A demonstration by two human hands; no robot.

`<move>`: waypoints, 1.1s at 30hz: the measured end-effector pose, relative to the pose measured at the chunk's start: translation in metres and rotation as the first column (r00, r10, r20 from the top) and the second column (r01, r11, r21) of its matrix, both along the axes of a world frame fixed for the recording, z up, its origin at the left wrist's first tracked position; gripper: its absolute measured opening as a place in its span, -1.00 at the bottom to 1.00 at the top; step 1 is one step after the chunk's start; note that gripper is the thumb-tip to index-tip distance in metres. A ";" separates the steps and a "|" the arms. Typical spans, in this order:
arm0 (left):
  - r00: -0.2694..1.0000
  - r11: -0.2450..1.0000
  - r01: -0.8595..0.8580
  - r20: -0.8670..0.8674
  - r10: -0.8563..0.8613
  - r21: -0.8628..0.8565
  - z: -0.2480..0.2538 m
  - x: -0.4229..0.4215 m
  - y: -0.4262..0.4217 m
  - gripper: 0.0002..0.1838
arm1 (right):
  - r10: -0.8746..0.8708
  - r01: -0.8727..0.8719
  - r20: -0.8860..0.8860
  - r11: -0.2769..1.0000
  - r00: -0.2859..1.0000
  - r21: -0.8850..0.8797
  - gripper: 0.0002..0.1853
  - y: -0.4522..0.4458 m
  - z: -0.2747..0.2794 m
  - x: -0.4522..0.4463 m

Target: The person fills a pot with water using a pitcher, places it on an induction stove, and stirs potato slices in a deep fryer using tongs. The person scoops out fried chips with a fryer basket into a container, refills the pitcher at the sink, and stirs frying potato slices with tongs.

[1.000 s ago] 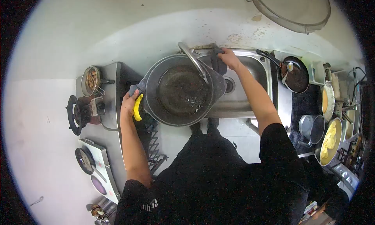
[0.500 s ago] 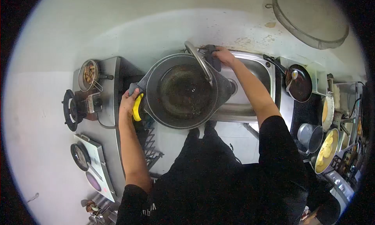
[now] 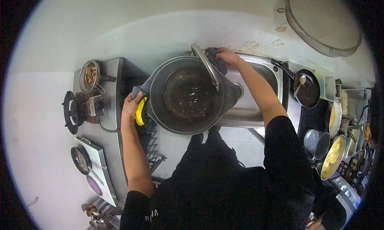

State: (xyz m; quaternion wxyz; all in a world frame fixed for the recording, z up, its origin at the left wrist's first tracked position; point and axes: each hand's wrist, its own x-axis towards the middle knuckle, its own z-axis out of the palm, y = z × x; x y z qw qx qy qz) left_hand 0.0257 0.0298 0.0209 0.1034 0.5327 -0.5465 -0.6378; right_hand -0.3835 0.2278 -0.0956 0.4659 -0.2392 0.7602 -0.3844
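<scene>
A large dark grey pot point(image 3: 160, 76) sits below me at the sink, its wide mouth facing up. Shiny glints and ripples show on the liquid at its bottom. The curved metal faucet point(image 3: 205, 62) arches over its right rim. My left hand point(image 3: 130, 106) is closed at the pot's left side, around a grey cloth point(image 3: 139, 90) over the handle area, with a yellow piece point(image 3: 140, 111) beside the fingers. At the back right, my right hand point(image 3: 228, 57) grips a dark cloth point(image 3: 216, 61) near the faucet; whether a handle lies under it is hidden.
The steel sink basin point(image 3: 256, 80) lies right of the pot. A black frying pan point(image 3: 310, 95) with a spoon, a pan of yellow slices point(image 3: 334, 158) and other cookware stand farther right. On the left are a gas burner point(image 3: 72, 112) and a pan of food point(image 3: 90, 74).
The view has shifted slightly. More bright glints and ripples show inside the pot. Both hands keep nearly the same places on the cloths.
</scene>
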 end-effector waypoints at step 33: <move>1.000 0.998 0.007 -0.003 -0.007 -0.068 0.001 0.000 0.002 -0.68 | -0.015 0.013 -0.030 0.998 0.999 -0.066 -0.65 -0.008 0.006 0.003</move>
